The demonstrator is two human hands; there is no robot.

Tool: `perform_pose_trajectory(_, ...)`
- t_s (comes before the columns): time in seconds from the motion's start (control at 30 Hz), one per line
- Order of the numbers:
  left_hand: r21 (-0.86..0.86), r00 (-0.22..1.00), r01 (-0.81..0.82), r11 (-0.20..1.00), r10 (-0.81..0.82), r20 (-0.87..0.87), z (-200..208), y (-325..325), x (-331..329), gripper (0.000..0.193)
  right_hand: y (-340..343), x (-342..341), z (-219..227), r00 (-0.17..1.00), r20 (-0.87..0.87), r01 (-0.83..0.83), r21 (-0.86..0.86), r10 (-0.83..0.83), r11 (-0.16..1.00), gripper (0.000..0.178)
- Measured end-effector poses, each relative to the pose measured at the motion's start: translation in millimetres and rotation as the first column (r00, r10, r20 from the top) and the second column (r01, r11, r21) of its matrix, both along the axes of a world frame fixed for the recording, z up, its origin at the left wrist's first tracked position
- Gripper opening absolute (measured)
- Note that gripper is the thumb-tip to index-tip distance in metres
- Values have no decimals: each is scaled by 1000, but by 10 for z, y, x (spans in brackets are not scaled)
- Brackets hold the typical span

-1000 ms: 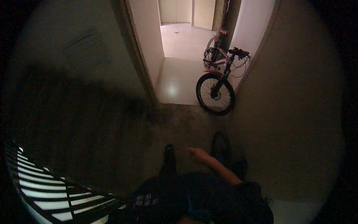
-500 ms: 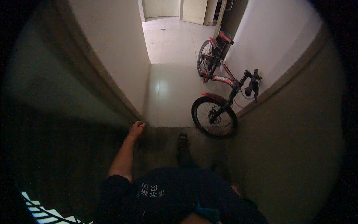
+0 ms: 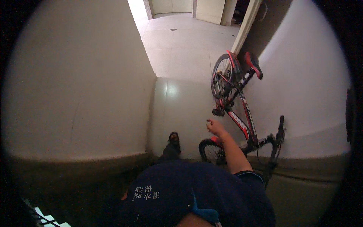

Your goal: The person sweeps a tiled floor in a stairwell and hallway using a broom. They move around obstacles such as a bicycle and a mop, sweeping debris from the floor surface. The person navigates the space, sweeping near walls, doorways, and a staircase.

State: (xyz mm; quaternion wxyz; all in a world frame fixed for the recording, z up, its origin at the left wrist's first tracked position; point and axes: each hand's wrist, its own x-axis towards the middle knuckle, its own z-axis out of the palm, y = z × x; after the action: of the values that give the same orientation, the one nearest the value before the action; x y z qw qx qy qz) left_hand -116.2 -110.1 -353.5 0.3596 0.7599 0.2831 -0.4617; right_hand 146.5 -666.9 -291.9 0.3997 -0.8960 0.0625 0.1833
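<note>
My right hand (image 3: 215, 127) swings forward over the passage floor, at the end of a bare forearm. Its fingers are loosely bent and a little apart, and I make out nothing in them. Just beyond and beside it is a bicycle (image 3: 237, 119) with a black and red frame, leaning along the right wall. My forearm covers part of its front wheel (image 3: 208, 150); the hand seems apart from the frame. Of my left arm only a sliver of skin shows at the edge of my dark shirt (image 3: 204, 181), and the left hand is out of sight.
A pale wall (image 3: 98, 83) runs along the left and a white wall (image 3: 314, 90) along the right. My dark shoe (image 3: 174, 137) is on the tiled floor (image 3: 181, 94). Ahead, the passage opens onto a brighter floor with pale doors (image 3: 210, 10) beyond.
I have moved forward into the passage, and the bicycle is nearer on my right. My left hand has dropped out of view. My right arm has swung forward into view.
</note>
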Motion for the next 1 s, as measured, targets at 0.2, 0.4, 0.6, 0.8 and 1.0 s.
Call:
perform_pose_trajectory(0.2, -29, 996, -89, 996, 88, -10, -278, -371, 2184, 34, -128, 1776, -392, 989, -119, 117, 246, -89, 962, 32)
perform_pose_trajectory(0.4, -71, 947, -99, 993, 116, 301, 194, -889, 5616, 31, -783, 1710, -686, 866, -468, -321, -249, 177, 914, 37)
perform_pose_trajectory(0.6, -325, 742, -246, 913, 393, 543, 754, -1611, 8488, 34, -1480, 2793, -970, 841, -541, -128, -207, -5, 970, 34)
perform_pose_trajectory(0.8, -106, 896, -252, 962, 273, 350, 295, -1911, 9157, 33, -1961, 5157, -1145, 868, -479, -240, -175, 130, 955, 32)
perform_pose_trajectory(1.0, -11, 873, -418, 908, 405, 271, 274, -1885, 9197, 32, -1998, 8948, -630, 900, -421, 146, 52, -111, 988, 46)
